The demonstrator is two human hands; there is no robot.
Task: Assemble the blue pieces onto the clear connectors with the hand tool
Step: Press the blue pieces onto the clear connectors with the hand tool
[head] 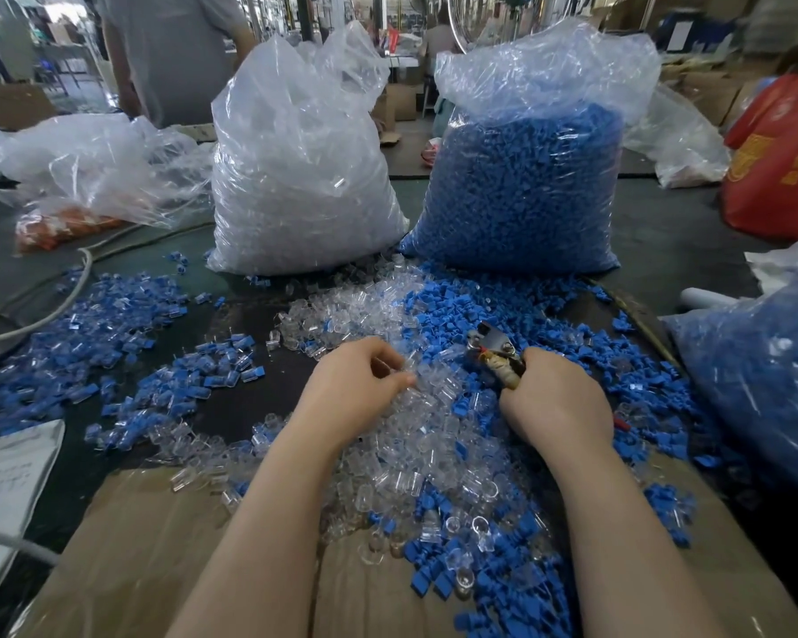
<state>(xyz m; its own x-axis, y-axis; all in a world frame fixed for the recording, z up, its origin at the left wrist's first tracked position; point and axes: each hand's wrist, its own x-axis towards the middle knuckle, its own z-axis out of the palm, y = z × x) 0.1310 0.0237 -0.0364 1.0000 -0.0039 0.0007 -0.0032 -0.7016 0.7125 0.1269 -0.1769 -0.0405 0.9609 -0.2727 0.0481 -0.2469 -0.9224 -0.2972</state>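
Observation:
A heap of clear connectors (415, 435) covers the middle of the table, with loose blue pieces (567, 315) spread to its right and behind it. My left hand (351, 384) lies on the clear heap with curled fingers; its thumb and fingertips pinch a clear connector at the hand's right edge. My right hand (553, 402) grips the taped handles of the hand tool (494, 349), whose dark metal jaws point up and left over the heap. A scatter of assembled blue-and-clear parts (125, 343) lies to the left.
A tall bag of clear connectors (296, 177) and a tall bag of blue pieces (521, 191) stand behind the heaps. Another bag of blue parts (765, 389) sits at the right. Cardboard (157, 545) lies under my forearms, a white cable (42, 315) and paper (5, 476) at left. A person stands behind.

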